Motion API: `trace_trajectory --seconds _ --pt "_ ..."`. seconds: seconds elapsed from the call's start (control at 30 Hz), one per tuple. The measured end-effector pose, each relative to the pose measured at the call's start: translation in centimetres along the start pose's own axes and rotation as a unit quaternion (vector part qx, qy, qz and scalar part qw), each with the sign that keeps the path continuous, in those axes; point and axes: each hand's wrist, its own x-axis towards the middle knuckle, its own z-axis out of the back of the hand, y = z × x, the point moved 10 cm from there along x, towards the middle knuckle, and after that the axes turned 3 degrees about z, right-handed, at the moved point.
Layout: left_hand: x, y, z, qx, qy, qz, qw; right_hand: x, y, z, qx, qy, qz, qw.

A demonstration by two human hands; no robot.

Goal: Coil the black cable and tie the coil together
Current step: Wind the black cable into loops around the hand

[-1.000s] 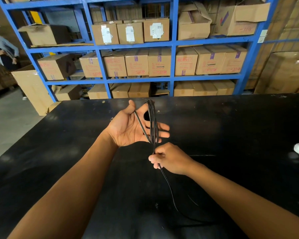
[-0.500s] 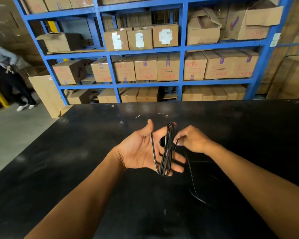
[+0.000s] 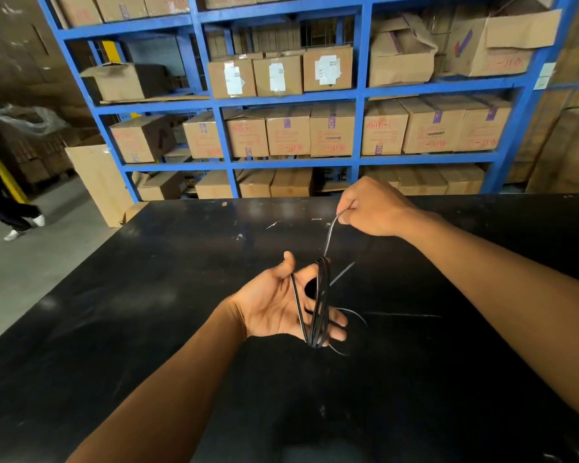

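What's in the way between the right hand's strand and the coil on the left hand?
Nothing visible. The right hand pinches the cable, which runs freely through open air down to the coil looped around the open left hand, above the table.

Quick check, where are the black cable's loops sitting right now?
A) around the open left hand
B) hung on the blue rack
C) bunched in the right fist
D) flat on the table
A: the loops of the black cable wrap the open left hand, while the right hand pinches one strand above.

Warehouse: blue steel racking stacked with cardboard cartons, concrete floor.
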Motion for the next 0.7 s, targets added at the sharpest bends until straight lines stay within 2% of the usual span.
trace_trajectory --seconds 0.3,0.53,0.7 --pt "0.0 -3.8 2.7 -0.033 -0.077 -0.057 0.995 -2.1 3.4 -0.2 0.039 0.023 -0.008 0.999" --pt "-0.6 -7.7 4.8 -0.045 -0.149 -0.128 0.979 -6.3 4.5 -4.0 0.103 0.119 -0.051 0.986" --pt "-0.6 -8.9 5.1 -0.040 -0.146 -0.145 0.978 -9.8 3.8 -8.2 0.192 0.201 -0.083 0.957"
